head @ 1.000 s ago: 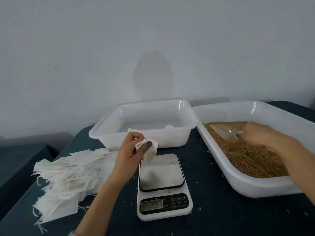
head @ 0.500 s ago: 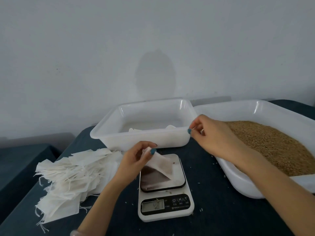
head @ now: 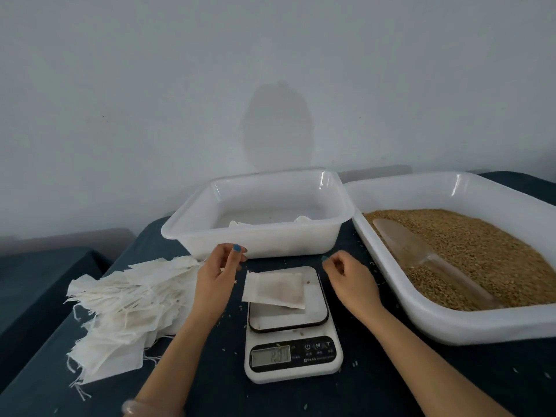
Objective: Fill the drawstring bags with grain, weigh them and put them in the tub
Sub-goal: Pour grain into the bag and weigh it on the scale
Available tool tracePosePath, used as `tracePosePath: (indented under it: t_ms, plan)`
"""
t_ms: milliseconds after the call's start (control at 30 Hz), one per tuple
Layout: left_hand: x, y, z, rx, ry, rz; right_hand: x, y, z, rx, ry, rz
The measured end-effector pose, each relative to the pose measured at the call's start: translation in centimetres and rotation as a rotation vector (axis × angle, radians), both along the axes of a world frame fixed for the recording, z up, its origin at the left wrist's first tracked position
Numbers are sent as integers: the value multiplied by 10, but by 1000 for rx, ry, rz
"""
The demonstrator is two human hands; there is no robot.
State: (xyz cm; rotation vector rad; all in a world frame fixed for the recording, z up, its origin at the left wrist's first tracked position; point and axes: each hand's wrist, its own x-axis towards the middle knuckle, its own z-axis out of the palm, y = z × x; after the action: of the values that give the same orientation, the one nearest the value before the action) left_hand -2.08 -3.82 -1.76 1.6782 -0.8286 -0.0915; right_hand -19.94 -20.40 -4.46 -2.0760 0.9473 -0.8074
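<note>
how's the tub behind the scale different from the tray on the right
The tub behind the scale is smaller and squarer; the tray is larger and runs past the frame's right edge. The tub holds only a few white bags; the tray holds brown grain with a clear scoop lying on it. Both are white translucent plastic with rolled rims.

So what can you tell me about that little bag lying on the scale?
The bag is a small, flat, white pouch of thin, papery-looking cloth. Brownish grain shows faintly through it. It lies flat on the scale, on the shiny weighing plate, with its left edge hanging over the side. Neither hand touches it: the left hand and right hand hover on either side. The scale's display is lit, but its digits are too blurry to read surely.
</note>
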Motion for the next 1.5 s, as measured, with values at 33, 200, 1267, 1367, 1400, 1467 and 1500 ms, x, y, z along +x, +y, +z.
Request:
tracePosePath:
  t_ms: [33,200,1267,1367,1400,1467,1500]
  plan:
    - [0,0,-1,13,3,15,-1,-2,-2,40,-36,11]
    - [1,1,-2,76,-49,75,-1,-4,-7,58,-87,23]
    - [-28,3,54,79,62,-444,0,-4,-6,58,-80,12]
    - [-28,-13,77,15,75,-414,1,-4,-6,70,-93,10]
    - [-26,-21,85,-19,87,-383,0,-4,-6,73,-91,12]
    - [-18,-37,98,-102,139,-334,0,-5,-6,83,-83,14]
    - [-12,-45,104,-139,172,-327,0,-5,-6,87,-83,13]
